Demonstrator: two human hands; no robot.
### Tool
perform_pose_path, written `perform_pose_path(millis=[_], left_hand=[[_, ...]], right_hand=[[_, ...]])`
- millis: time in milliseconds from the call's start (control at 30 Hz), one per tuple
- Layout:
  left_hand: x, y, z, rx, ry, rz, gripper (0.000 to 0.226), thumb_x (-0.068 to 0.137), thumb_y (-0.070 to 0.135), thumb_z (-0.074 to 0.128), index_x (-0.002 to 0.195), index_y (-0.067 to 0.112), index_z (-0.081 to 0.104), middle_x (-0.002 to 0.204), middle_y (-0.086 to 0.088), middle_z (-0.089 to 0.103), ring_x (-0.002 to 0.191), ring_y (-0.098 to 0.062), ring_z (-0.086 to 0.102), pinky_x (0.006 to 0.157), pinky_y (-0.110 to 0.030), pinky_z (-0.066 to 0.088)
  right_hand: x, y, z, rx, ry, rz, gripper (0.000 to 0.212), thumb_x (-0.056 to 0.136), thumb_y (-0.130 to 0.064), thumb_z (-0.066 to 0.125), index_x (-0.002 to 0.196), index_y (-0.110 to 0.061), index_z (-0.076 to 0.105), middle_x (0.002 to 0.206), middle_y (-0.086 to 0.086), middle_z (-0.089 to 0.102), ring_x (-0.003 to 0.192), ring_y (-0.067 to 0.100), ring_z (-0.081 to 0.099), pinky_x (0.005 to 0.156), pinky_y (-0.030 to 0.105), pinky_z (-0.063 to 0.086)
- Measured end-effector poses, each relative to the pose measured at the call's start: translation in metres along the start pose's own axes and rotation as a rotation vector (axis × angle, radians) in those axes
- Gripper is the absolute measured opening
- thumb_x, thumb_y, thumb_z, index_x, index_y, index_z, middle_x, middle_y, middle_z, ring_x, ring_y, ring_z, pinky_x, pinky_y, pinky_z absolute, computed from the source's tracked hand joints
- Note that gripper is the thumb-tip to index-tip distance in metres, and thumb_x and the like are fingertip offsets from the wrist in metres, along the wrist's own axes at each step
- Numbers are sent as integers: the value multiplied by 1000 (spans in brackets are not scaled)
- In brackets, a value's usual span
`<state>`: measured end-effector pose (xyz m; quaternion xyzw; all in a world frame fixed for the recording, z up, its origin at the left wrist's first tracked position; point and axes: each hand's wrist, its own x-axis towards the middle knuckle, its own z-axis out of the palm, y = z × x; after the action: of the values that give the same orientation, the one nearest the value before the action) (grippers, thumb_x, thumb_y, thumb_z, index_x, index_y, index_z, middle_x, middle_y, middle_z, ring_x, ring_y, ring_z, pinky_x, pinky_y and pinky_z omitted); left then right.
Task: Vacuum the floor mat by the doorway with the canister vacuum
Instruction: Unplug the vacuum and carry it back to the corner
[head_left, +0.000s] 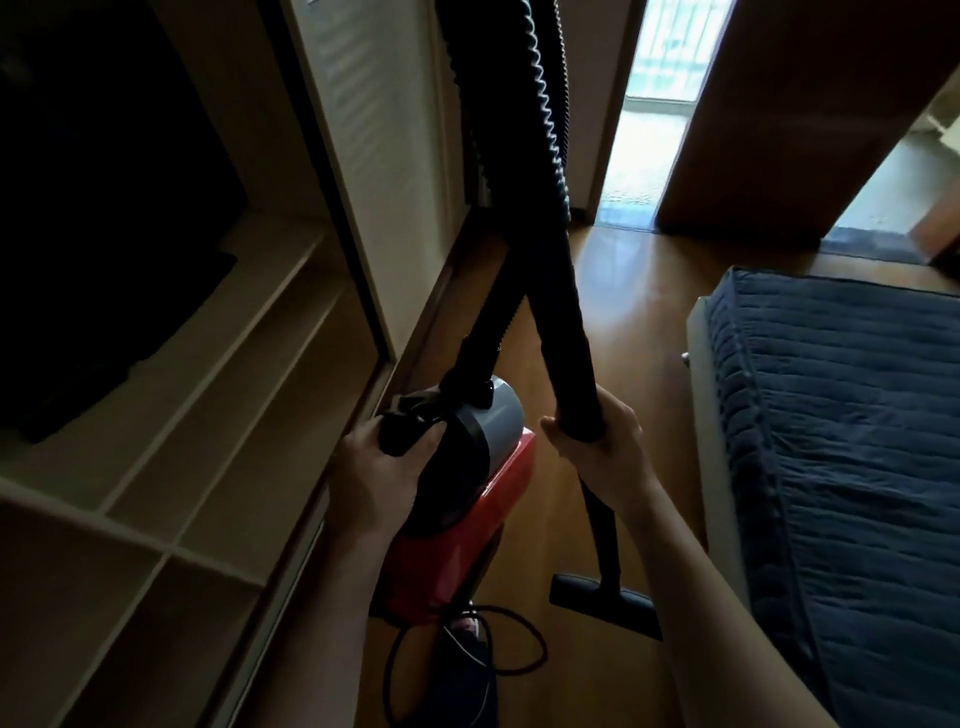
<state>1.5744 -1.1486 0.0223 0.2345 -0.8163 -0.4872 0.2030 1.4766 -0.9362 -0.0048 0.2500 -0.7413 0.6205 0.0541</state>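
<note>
Now left hand (379, 467) grips black handle (410, 423), holding red canister vacuum (467, 525) up; right hand (605, 452) grips long black tube (566, 338), likely for carrying to far dark floor mat (878, 248).

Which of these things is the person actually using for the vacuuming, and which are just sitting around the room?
For the job: red canister vacuum, held by the left hand; wand, gripped by the right hand; hose; floor nozzle; cord; dark mat at the far doorway.
Just there: bed with blue quilt; shelves; dark screen.
</note>
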Motion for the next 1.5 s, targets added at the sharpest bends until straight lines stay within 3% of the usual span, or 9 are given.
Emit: perform_pose_path(millis=[100,300,667,833,1000,1100,1167,1333,1500], left_hand=[[58,5,20,-17,-67,24,18,78,32,82,77,18,70,72,9,69,66,0,65,50,-9,44],[157,21,55,-92,-197,61,14,81,25,80,77,17,69,73,6,70,69,3,66,52,-11,49],[300,42,146,-103,-261,54,14,81,14,79,77,4,70,67,3,66,59,9,63,48,-6,44],[365,53,218,-123,-274,3,11,81,15,78,80,6,72,75,0,71,66,1,68,52,-9,49],[435,86,304,-120,-243,-60,11,81,13,78,76,12,68,74,0,69,63,-3,68,52,-10,50],[474,110,348,-92,-221,-80,13,82,22,79,78,13,70,76,0,72,65,-3,68,55,-15,53],[499,126,372,-72,-202,-81,17,81,28,79,78,14,71,75,1,72,67,0,68,58,-20,54],[556,155,420,-70,-145,-80,15,79,33,80,76,21,72,72,4,73,67,0,68,64,-29,58],[615,168,467,-1,-154,-55,21,79,37,79,70,23,68,66,4,70,64,1,65,56,-23,53]], right_hand=[[58,17,8,-6,35,12,27,84,-16,71,95,-37,59,73,-11,58,59,22,54,50,39,47],[149,57,15,-11,171,48,26,85,-18,71,90,-42,60,70,18,53,59,39,47,51,52,42],[277,130,-20,-85,219,128,26,86,2,75,81,-17,57,70,22,55,61,38,50,55,46,44],[350,186,-54,-73,223,126,19,84,-4,73,81,-1,55,69,24,53,60,40,49,52,46,43],[442,248,-102,-32,202,121,17,83,-16,70,78,-15,53,65,14,47,57,35,41,50,46,38],[493,271,-132,18,174,68,26,84,-15,70,82,-37,56,66,6,48,56,26,43,50,37,38],[525,284,-151,50,166,52,31,84,-17,70,88,-45,60,68,5,52,58,30,47,51,43,43],[592,313,-185,87,139,8,29,85,-16,71,95,-42,63,71,10,55,60,35,49,54,48,45],[655,344,-212,17,165,-7,29,84,-18,70,91,-44,61,71,2,57,61,28,53,53,40,47]])
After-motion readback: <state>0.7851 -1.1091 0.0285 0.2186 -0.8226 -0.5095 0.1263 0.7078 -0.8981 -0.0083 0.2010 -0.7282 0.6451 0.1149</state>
